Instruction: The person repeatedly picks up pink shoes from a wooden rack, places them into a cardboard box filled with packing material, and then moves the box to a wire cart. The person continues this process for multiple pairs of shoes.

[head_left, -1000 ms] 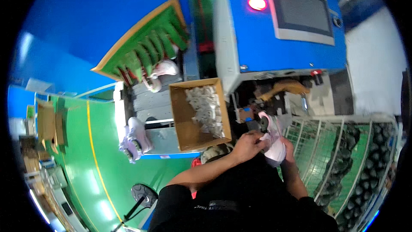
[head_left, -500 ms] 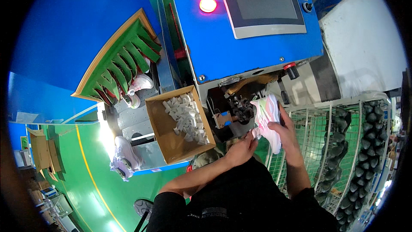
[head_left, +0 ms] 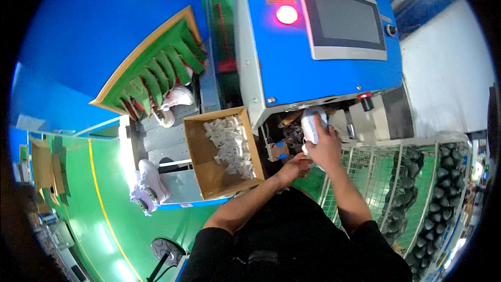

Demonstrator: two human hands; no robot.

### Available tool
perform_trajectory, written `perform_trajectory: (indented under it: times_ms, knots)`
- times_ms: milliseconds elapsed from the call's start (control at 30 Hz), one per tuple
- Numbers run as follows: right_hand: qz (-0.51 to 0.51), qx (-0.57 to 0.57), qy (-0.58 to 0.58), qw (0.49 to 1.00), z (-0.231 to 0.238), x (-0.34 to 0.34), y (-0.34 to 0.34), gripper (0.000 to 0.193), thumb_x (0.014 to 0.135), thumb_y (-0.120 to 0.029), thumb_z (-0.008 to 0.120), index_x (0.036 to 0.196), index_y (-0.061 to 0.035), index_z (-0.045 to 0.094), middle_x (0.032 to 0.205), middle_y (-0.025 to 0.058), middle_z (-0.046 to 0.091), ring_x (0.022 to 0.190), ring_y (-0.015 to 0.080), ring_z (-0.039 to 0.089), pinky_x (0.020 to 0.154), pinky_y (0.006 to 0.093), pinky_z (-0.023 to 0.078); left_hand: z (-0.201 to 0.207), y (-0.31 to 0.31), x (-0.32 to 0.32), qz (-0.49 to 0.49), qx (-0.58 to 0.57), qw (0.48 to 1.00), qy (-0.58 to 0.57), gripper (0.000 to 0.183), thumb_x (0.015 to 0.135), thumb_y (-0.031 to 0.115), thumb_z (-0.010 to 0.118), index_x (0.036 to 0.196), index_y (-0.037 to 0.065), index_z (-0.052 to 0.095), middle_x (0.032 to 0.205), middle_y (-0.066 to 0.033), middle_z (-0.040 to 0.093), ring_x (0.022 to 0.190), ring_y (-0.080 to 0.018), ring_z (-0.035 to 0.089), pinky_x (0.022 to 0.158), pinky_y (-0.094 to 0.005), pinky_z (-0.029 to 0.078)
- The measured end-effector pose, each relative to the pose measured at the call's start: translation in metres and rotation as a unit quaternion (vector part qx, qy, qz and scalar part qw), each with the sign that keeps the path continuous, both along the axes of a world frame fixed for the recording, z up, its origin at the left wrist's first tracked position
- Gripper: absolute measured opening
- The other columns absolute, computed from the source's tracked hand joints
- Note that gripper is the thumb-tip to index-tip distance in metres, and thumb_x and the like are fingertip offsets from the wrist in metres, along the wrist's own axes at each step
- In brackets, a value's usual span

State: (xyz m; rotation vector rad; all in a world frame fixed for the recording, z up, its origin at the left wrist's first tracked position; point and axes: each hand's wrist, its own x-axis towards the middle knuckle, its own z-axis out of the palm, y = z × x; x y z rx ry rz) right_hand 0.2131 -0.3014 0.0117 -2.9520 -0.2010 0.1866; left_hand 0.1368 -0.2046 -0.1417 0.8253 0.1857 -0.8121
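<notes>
A pale sneaker [head_left: 312, 125] is in my right hand [head_left: 326, 149], sole up, under the front of the blue machine [head_left: 323, 73]. My right fingers wrap over its sole, and its far end is close to the machine's dark metal parts. Just below the near end of the sneaker, my left hand [head_left: 294, 169] is closed with fingers curled; what they pinch is hidden. To the left of both hands stands an open cardboard box [head_left: 201, 177] of small white pieces [head_left: 229, 146].
A red lamp [head_left: 287, 14] glows beside the machine's dark screen [head_left: 347, 18]. Sneakers [head_left: 150, 185] rest left of the box, and another shoe [head_left: 178, 96] is by green hanging strips [head_left: 162, 68]. To the right, a white wire rack [head_left: 430, 188] holds dark foot-shaped blocks [head_left: 443, 193].
The sneaker has turned from side-on to sole up and moved up toward the machine. My right hand now lies over its sole; my left hand has moved slightly up. The view has shifted.
</notes>
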Motion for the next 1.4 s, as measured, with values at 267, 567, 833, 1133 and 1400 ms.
perform_trajectory:
  times_ms: [267,567,833,1133,1400]
  knots:
    - [0.050,0.074,-0.114,0.989,-0.048,-0.015,-0.021,0.092,0.079,-0.022,0.074,0.160,-0.0180,0.028,0.122,0.0268,0.051,0.109,0.0469,0.051,0.095,0.0578,0.041,-0.027,-0.012,-0.002,0.047,0.018,0.998,0.031,0.063,0.096,0.019,0.060,0.154,0.015,0.037,0.120,-0.0015,0.063,0.095,-0.0174,0.060,0.082,-0.0356,0.051]
    - [0.089,0.075,-0.277,0.954,-0.062,-0.070,-0.042,0.075,0.086,-0.027,0.070,0.152,-0.0072,0.039,0.123,0.0284,0.048,0.104,0.0469,0.051,0.090,0.0568,0.041,-0.015,0.019,-0.028,-0.036,0.090,0.994,0.046,0.040,0.101,0.036,0.055,0.130,0.009,0.057,0.101,-0.0069,0.068,0.091,-0.0194,0.064,0.079,-0.0343,0.052]
    - [0.178,0.109,-0.166,0.964,-0.031,-0.178,-0.099,0.071,0.082,-0.030,0.075,0.144,-0.0043,0.050,0.121,0.0260,0.054,0.096,0.0459,0.055,0.088,0.0521,0.045,0.043,0.023,-0.055,-0.166,-0.157,0.971,0.075,0.082,0.095,0.078,0.030,0.137,0.012,0.054,0.119,-0.0110,0.067,0.099,-0.0212,0.068,0.097,-0.0377,0.050]
    - [-0.273,0.708,0.272,0.592,-0.057,-0.086,-0.050,0.039,0.095,-0.016,0.067,0.132,-0.0089,0.059,0.114,0.0111,0.069,0.098,0.0229,0.068,0.085,0.0386,0.056,0.021,0.039,-0.093,-0.175,0.039,0.984,0.008,0.065,0.096,0.054,0.057,0.140,0.005,0.055,0.130,-0.0083,0.062,0.113,-0.0212,0.059,0.102,-0.0388,0.045]
    - [-0.048,0.472,0.112,0.873,-0.017,-0.133,-0.045,0.090,0.077,-0.032,0.082,0.151,-0.0008,0.040,0.144,0.0200,0.055,0.127,0.0295,0.057,0.106,0.0367,0.044,0.023,0.123,-0.105,-0.074,0.354,0.932,0.006,0.074,0.102,0.063,0.035,0.125,0.000,0.065,0.101,-0.0095,0.069,0.087,-0.0172,0.061,0.079,-0.0337,0.050]
